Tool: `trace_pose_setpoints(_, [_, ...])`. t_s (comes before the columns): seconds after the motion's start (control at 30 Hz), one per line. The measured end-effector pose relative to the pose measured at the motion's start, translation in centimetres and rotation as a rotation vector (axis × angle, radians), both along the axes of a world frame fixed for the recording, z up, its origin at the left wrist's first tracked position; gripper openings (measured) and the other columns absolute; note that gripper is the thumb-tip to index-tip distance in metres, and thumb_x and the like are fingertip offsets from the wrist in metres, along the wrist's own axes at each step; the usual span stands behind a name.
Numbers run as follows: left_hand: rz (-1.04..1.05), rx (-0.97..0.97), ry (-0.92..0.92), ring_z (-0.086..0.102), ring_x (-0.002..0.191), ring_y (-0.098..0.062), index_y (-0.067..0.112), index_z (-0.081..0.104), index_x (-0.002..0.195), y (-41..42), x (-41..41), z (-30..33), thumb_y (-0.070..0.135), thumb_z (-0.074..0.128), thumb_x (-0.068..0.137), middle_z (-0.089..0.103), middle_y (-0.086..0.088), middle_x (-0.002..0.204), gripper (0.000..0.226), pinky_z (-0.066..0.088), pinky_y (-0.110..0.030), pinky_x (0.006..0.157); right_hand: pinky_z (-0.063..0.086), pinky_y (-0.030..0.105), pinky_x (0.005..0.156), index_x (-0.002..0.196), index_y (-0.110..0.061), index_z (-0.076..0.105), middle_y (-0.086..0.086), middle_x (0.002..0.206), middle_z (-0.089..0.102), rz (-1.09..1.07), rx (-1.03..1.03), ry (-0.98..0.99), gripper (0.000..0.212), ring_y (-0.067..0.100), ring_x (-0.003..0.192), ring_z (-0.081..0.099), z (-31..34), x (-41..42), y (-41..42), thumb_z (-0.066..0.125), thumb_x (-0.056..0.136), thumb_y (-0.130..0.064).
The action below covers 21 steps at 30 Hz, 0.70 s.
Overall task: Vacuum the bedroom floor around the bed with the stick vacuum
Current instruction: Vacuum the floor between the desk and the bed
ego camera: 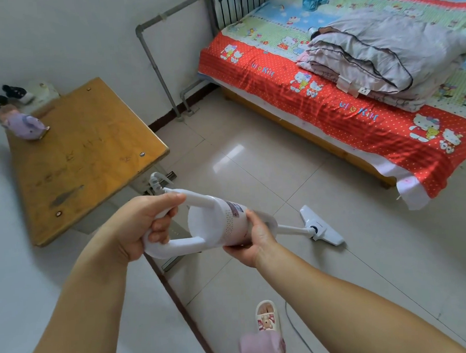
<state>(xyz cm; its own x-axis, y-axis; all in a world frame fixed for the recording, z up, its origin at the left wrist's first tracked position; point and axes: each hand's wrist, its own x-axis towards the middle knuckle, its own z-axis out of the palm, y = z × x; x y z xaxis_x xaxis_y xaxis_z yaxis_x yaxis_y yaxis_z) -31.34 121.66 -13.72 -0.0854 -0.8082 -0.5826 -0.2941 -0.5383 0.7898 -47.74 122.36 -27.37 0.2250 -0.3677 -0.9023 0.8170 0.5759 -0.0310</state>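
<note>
I hold a white stick vacuum (pixel 218 223) in front of me, its tube slanting down to the right. Its floor head (pixel 322 227) rests on the pale tiled floor (pixel 339 265), short of the bed. My left hand (pixel 142 224) grips the looped handle at the top end. My right hand (pixel 252 238) cups the underside of the round motor body, thumb on its side. The bed (pixel 330 103), with a red and cartoon-print sheet, stands at the right and back.
A wooden desk (pixel 82 157) stands at the left against the wall, a purple toy (pixel 25 126) on it. A folded grey quilt (pixel 382 58) lies on the bed. Grey pipes (pixel 155 61) and a radiator (pixel 236 3) stand in the back corner. My slippered foot (pixel 266 319) and a grey cord (pixel 296 332) are below.
</note>
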Motion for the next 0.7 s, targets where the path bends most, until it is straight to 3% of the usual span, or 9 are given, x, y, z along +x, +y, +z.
trace_pose_setpoints(0.13, [-0.035, 0.024, 0.02, 0.027, 0.027, -0.008, 0.008, 0.047, 0.063, -1.0, -0.3, -0.6, 0.032, 0.072, 0.071, 0.031, 0.005, 0.034, 0.036, 0.03, -0.025, 0.046, 0.055, 0.044, 0.063, 0.124, -0.009, 0.053, 0.015, 0.119, 0.06, -0.049, -0.01, 0.008, 0.065, 0.034, 0.099, 0.061, -0.6, -0.2, -0.6, 0.079, 0.072, -0.038])
trace_pose_setpoints(0.23, [-0.098, 0.027, 0.041, 0.028, 0.027, -0.009, 0.01, 0.049, 0.058, -1.8, -0.6, -1.0, 0.041, 0.078, 0.056, 0.032, 0.004, 0.034, 0.043, 0.031, -0.025, 0.046, 0.054, 0.04, 0.061, 0.126, -0.009, 0.054, 0.014, 0.12, 0.061, -0.095, -0.01, 0.015, 0.068, 0.033, 0.097, 0.061, -1.3, -0.4, -1.0, 0.079, 0.071, -0.04])
trace_pose_setpoints(0.33, [-0.195, 0.029, 0.08, 0.029, 0.028, -0.009, 0.015, 0.054, 0.049, -2.8, -1.3, -1.2, 0.056, 0.087, 0.03, 0.033, 0.003, 0.035, 0.056, 0.032, -0.023, 0.042, 0.056, 0.042, 0.071, 0.126, -0.011, 0.054, 0.014, 0.12, 0.063, -0.174, -0.02, 0.001, 0.066, 0.033, 0.103, 0.062, -1.8, -1.0, -1.5, 0.078, 0.072, -0.041])
trace_pose_setpoints(0.4, [-0.235, 0.033, 0.085, 0.028, 0.027, -0.009, 0.01, 0.051, 0.055, -3.6, -2.0, -1.2, 0.058, 0.087, 0.025, 0.032, 0.002, 0.035, 0.066, 0.031, -0.021, 0.038, 0.055, 0.045, 0.083, 0.125, -0.01, 0.055, 0.014, 0.12, 0.063, -0.226, -0.041, -0.011, 0.064, 0.033, 0.107, 0.062, -2.0, -1.6, -1.7, 0.076, 0.074, -0.041])
trace_pose_setpoints(0.53, [-0.307, 0.025, 0.088, 0.024, 0.029, -0.007, 0.007, 0.045, 0.064, -5.0, -4.3, -1.2, 0.042, 0.087, 0.032, 0.029, 0.004, 0.036, 0.063, 0.026, -0.017, 0.032, 0.053, 0.045, 0.085, 0.128, -0.007, 0.054, 0.015, 0.122, 0.062, -0.333, -0.093, -0.074, 0.063, 0.032, 0.11, 0.061, -2.2, -3.1, -2.2, 0.072, 0.078, -0.04])
trace_pose_setpoints(0.7, [-0.438, 0.033, 0.047, 0.028, 0.032, -0.006, 0.0, 0.055, 0.083, -6.6, -7.7, -1.3, 0.023, 0.083, 0.058, 0.032, 0.004, 0.041, 0.044, 0.028, -0.018, 0.034, 0.048, 0.041, 0.092, 0.136, -0.007, 0.049, 0.016, 0.131, 0.058, -0.443, -0.222, -0.091, 0.061, 0.03, 0.114, 0.058, -2.4, -5.6, -2.5, 0.057, 0.088, -0.045])
